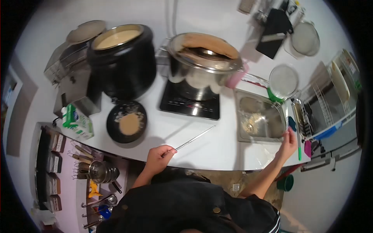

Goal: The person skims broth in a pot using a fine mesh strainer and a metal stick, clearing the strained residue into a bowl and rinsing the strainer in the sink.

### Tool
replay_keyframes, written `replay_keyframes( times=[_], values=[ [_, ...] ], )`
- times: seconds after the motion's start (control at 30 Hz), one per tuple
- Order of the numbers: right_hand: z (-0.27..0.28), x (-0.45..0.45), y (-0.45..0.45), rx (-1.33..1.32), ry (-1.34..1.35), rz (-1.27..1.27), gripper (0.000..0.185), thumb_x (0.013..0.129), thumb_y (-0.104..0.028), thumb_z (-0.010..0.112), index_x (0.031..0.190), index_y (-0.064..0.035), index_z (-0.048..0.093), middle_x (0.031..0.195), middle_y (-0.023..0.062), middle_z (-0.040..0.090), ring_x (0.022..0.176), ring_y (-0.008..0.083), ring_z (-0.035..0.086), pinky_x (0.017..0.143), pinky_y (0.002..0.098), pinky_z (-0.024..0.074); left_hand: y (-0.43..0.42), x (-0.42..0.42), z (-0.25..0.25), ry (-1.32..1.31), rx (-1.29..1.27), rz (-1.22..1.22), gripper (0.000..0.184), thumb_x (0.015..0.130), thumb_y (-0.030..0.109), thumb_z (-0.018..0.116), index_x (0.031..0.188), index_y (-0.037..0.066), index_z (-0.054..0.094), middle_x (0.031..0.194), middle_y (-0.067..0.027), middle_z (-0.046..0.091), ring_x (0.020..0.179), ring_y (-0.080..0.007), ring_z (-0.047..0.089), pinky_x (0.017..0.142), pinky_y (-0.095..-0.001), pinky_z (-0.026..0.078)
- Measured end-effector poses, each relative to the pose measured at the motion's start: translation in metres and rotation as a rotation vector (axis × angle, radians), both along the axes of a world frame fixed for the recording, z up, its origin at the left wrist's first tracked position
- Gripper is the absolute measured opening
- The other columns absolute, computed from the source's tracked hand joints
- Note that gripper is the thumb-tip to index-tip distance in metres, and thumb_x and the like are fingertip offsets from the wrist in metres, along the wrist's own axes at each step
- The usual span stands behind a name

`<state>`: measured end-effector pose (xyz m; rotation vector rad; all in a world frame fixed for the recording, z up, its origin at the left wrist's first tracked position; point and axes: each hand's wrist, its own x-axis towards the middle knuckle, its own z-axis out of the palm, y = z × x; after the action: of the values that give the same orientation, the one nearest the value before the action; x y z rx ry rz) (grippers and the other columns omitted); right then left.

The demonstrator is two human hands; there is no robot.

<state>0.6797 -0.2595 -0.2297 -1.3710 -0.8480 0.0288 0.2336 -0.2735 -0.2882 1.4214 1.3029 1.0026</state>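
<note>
Twisted rod [196, 137]: pinched in my left fingers [168, 149], pointing to two o'clock, touching neither pot.
Right fingers [289, 134]: between three and four o'clock, perhaps on a utensil; I can't tell.
Steel pot [178, 73]: twelve o'clock, already covered.
Sink [272, 120]: three o'clock, scraps [252, 122] uncleared.
Counts: two pots, one rod.

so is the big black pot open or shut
Open: no lid sits on the black pot, and pale contents show inside its rim.
</note>
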Motion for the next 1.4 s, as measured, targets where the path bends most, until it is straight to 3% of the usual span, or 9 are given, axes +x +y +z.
replay_keyframes(
  times=[0.13,0.23,0.27,0.4,0.57,0.6,0.7,0.93,1.4],
  values=[
    [0.101,-0.161,0.059,0.290,-0.465,0.081,0.023,0.079,0.001,0.057,0.101,0.0038,0.060,0.082,0.0057,0.062,0.068,0.0073,0.054,0.060,0.0190,0.0421,-0.003,-0.080,0.010,-0.012,0.066,-0.004,0.013,0.078,0.012,0.060,0.080,0.000,0.063,0.053,0.0024,0.049,0.049,-0.0024,0.038,0.045,-0.0203,0.031],
    [0.152,-0.270,0.112,0.368,-0.947,0.056,0.032,0.068,0.005,0.061,0.097,-0.0095,0.065,0.080,0.0069,0.063,0.065,0.0135,0.060,0.055,0.0235,0.0450,-0.009,-0.137,0.018,-0.025,0.081,0.031,0.013,0.079,0.013,0.060,0.081,0.000,0.063,0.053,0.0017,0.051,0.049,-0.0022,0.040,0.046,-0.0202,0.032],
    [0.164,-0.301,0.134,0.432,-1.129,-0.032,0.031,0.066,0.001,0.063,0.094,-0.0132,0.066,0.078,0.0048,0.063,0.063,0.0174,0.060,0.055,0.0239,0.0453,-0.011,-0.155,0.022,0.026,0.071,0.057,0.013,0.079,0.013,0.059,0.081,0.000,0.063,0.053,0.0015,0.051,0.050,-0.0022,0.041,0.046,-0.0201,0.032],
    [0.190,-0.401,0.227,0.530,-1.640,-0.167,0.027,0.069,-0.012,0.058,0.094,-0.0209,0.065,0.073,-0.0074,0.056,0.061,0.0096,0.053,0.052,0.0229,0.0397,-0.019,-0.211,0.024,0.062,0.056,0.138,0.014,0.080,0.014,0.059,0.080,0.001,0.063,0.053,0.0007,0.052,0.051,-0.0024,0.042,0.047,-0.0199,0.034],
    [0.208,-0.472,0.300,0.574,-2.002,-0.147,0.027,0.072,-0.014,0.053,0.097,-0.0169,0.060,0.074,-0.0072,0.052,0.066,0.0085,0.051,0.055,0.0248,0.0389,-0.023,-0.242,0.027,0.015,0.040,0.184,0.014,0.080,0.013,0.059,0.080,0.000,0.063,0.052,0.0036,0.047,0.049,-0.0011,0.038,0.045,-0.0191,0.030],
    [0.210,-0.482,0.309,0.582,-2.007,-0.145,0.027,0.072,-0.014,0.053,0.097,-0.0169,0.060,0.074,-0.0072,0.052,0.066,0.0085,0.051,0.055,0.0248,0.0389,-0.023,-0.244,0.025,0.014,0.043,0.219,0.014,0.080,0.012,0.059,0.080,-0.001,0.063,0.052,0.0044,0.046,0.049,-0.0008,0.037,0.045,-0.0188,0.029],
    [0.211,-0.506,0.332,0.635,-2.118,0.026,0.009,0.070,-0.018,0.053,0.068,-0.0139,0.061,0.069,-0.0022,0.056,0.068,0.0134,0.057,0.056,0.0265,0.0426,-0.027,-0.239,0.008,-0.045,0.043,0.314,0.013,0.081,0.011,0.058,0.080,-0.001,0.063,0.052,0.0059,0.045,0.049,-0.0004,0.035,0.045,-0.0183,0.027],
    [0.200,-0.536,0.378,0.497,-2.287,0.377,0.011,0.070,-0.015,0.055,0.063,-0.0128,0.063,0.069,0.0038,0.062,0.069,0.0206,0.062,0.057,0.0321,0.0486,-0.031,-0.218,0.025,-0.086,-0.044,0.381,0.012,0.083,0.009,0.056,0.082,-0.002,0.062,0.057,0.0077,0.046,0.051,0.0003,0.035,0.046,-0.0168,0.027],
    [0.192,-0.528,0.387,0.110,-2.453,0.619,0.011,0.063,-0.017,0.056,0.062,-0.0100,0.064,0.066,0.0108,0.062,0.068,0.0262,0.062,0.061,0.0356,0.0485,-0.020,-0.215,0.021,-0.136,0.018,0.521,0.013,0.084,0.008,0.055,0.081,-0.003,0.061,0.060,0.0065,0.047,0.054,0.0003,0.035,0.047,-0.0164,0.027]
  ],
)
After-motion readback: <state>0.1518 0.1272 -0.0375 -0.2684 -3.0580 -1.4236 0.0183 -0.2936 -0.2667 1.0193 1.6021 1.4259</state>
